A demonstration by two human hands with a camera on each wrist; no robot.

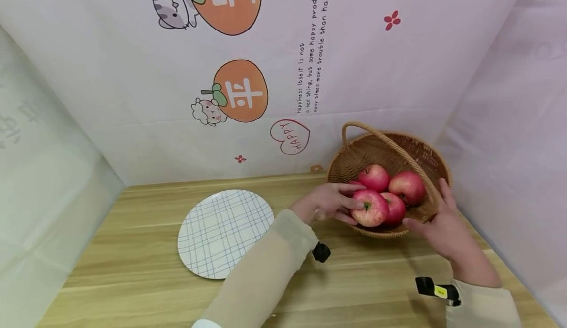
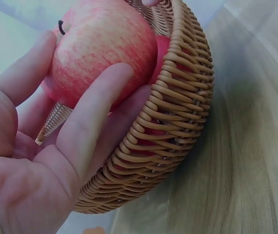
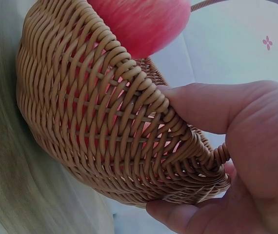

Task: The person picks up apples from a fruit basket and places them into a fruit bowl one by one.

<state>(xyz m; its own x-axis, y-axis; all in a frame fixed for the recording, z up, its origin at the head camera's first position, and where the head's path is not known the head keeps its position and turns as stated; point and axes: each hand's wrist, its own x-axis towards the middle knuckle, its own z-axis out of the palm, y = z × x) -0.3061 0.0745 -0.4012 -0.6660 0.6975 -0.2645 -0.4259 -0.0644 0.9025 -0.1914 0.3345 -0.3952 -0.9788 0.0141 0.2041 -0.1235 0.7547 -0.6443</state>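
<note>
I count one wicker basket [image 1: 423, 152] by the table's [image 1: 133, 269] far right corner, with five apples [image 1: 407, 188] in it or at its rim: four plain to see, plus a sliver of a fifth behind the left hand [image 1: 329, 202]. That hand pinches the nearest apple [image 1: 373, 215] between thumb and fingers. The right hand [image 1: 448, 225] pinches the basket's rim (thumb at the edge, fingers outside, by my wrist feed). One checked plate [image 1: 226, 234] lies toward the far left corner.
</note>
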